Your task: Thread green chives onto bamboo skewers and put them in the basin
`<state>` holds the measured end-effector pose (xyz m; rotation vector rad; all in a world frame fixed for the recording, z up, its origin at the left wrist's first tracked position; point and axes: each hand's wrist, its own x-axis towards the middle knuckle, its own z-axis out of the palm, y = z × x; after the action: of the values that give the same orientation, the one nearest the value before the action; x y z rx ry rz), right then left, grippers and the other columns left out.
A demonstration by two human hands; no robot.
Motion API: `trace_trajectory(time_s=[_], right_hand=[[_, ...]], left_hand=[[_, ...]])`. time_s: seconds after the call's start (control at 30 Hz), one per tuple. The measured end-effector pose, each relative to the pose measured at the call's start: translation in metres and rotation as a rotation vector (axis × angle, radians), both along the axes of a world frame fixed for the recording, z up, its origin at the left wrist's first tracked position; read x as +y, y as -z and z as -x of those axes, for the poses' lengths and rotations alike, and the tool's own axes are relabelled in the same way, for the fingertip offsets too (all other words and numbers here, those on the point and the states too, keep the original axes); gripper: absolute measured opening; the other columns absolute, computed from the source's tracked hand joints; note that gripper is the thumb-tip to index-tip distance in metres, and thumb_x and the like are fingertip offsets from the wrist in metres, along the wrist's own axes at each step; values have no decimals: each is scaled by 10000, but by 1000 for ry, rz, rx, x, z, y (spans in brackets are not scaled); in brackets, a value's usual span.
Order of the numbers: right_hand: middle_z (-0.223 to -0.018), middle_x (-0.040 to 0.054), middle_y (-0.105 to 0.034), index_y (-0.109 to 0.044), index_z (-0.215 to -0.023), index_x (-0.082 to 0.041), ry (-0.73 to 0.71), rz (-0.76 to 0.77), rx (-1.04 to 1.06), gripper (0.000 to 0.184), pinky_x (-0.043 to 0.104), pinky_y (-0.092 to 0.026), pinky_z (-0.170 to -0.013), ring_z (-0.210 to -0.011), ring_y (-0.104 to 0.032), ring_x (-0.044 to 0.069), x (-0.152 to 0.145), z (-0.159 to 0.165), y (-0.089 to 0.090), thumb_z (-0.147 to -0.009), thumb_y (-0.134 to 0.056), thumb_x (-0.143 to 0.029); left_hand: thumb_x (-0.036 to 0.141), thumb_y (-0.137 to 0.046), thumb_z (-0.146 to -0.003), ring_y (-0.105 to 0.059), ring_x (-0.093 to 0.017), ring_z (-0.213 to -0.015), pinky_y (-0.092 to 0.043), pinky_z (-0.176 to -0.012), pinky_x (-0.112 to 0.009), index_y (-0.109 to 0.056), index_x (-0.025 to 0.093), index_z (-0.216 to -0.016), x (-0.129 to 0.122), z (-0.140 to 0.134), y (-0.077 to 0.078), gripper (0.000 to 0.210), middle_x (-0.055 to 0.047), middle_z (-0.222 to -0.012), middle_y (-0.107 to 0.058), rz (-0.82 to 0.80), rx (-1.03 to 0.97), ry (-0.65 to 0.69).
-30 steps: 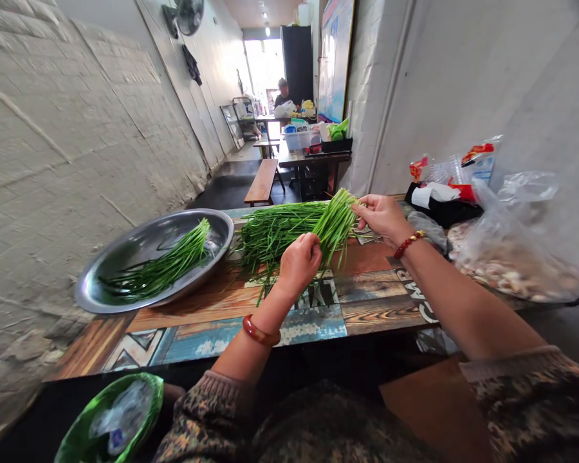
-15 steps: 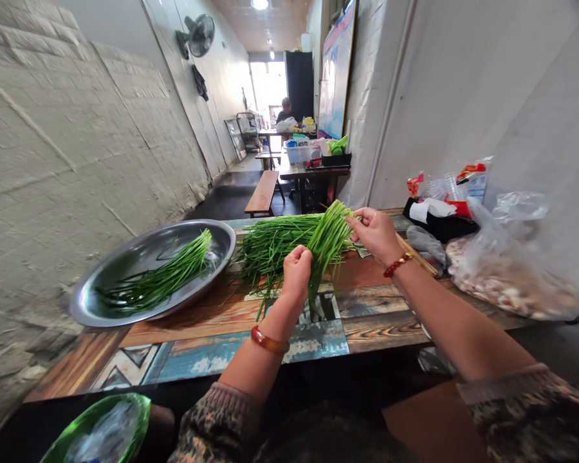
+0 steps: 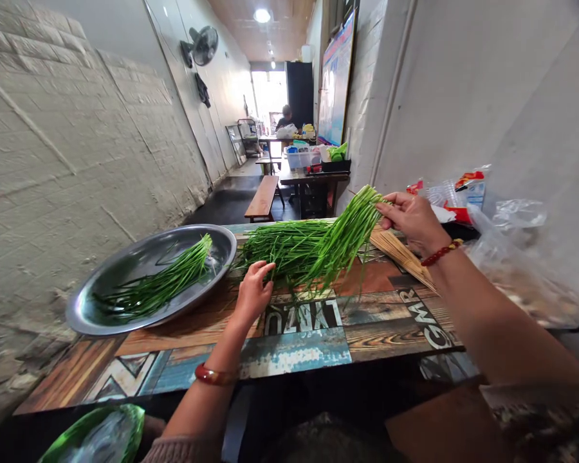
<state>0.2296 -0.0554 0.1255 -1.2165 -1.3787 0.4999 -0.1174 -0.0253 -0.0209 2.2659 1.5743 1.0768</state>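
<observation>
My right hand (image 3: 410, 218) grips a bunch of green chives (image 3: 350, 231) by its pale cut ends, lifting that end off the table while the long leaves slope down to the left. Under and beside the leaf tips lies a larger pile of chives (image 3: 280, 247) on the patterned tabletop (image 3: 289, 350). My left hand (image 3: 255, 292) is at the near left edge of that pile, thumb and fingers parted, with nothing visible in it. To its left, a wide steel basin (image 3: 142, 257) contains another bunch of chives (image 3: 174, 276), pale ends toward the right.
Thin wooden skewers (image 3: 403, 257) lie right of the pile. A clear plastic bag (image 3: 516, 257) of pale pieces and some packets stand against the right wall. Below the table's near left edge is a green-lined bin (image 3: 101, 437). Farther back are a bench (image 3: 263, 196), tables and a seated person (image 3: 285, 118).
My right hand has moved right and slightly up with the bunch of chives. My left hand has let go of the bunch and moved left and down, its fingers opening.
</observation>
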Motion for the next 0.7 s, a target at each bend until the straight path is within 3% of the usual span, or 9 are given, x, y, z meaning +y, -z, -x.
trace_trajectory(time_s=[0.13,0.17,0.23,0.33,0.43,0.53,0.63,0.7], right_hand=[[-525,-24,-549,-642,-789,-179,9,-52,-184,315,210,-378,-450,-459,-532,99,-14,8,-18,-734,-710,-482],[-529,-24,-549,-644,-786,-181,7,-62,-218,304,212,-381,-454,-463,-540,101,-18,12,-21,-739,-706,-475],[-551,-22,-560,-644,-792,-178,-22,-60,-242,305,212,-383,-455,-468,-548,101,-23,21,-25,-737,-701,-473],[-568,-20,-570,-642,-803,-161,-90,-32,-218,346,209,-386,-460,-472,-546,98,-25,35,-22,-738,-684,-498],[-529,-28,-560,-654,-840,-151,-201,40,-213,385,206,-375,-465,-473,-540,101,-20,48,-13,-752,-659,-526],[-523,-20,-590,-670,-862,-151,-247,97,-274,353,206,-371,-468,-474,-553,108,-13,57,-1,-780,-639,-494],[-502,-17,-604,-677,-810,-157,-160,164,-378,240,205,-372,-465,-458,-570,116,-6,62,13,-789,-646,-394],[-473,-19,-597,-677,-776,-161,-118,235,-400,186,199,-358,-446,-446,-570,120,-1,64,22,-777,-662,-347]], left_hand=[[278,-554,-824,-554,-273,-1106,-424,-969,-452,-687,187,-794,0,-12,-14,164,-101,-1181,-610,-45,67,-75],[257,-575,-808,-531,-290,-1148,-404,-992,-475,-691,187,-870,0,-16,-20,149,-111,-1236,-586,-71,63,-97],[232,-634,-759,-452,-314,-1261,-346,-1053,-502,-632,189,-1135,0,-25,-33,378,-136,-1384,-481,-86,9,-67],[349,-680,-742,-332,-298,-1377,-269,-1128,-467,-456,177,-1367,-3,-40,-52,686,-151,-1491,-357,31,-203,206],[502,-619,-783,-360,-270,-1371,-322,-1109,-397,-420,204,-1402,-10,-55,-66,715,-119,-1464,-421,256,-525,556],[490,-743,-676,-586,-281,-1123,-466,-941,-354,-559,164,-1273,-18,-65,-65,705,-121,-1232,-629,534,-694,739],[417,-785,-650,-656,-192,-768,-507,-728,-293,-678,111,-1008,-25,-70,-52,482,-90,-932,-716,824,-734,714],[408,-785,-653,-632,-147,-669,-498,-671,-268,-681,111,-945,-28,-70,-40,429,-65,-849,-713,921,-814,670]])
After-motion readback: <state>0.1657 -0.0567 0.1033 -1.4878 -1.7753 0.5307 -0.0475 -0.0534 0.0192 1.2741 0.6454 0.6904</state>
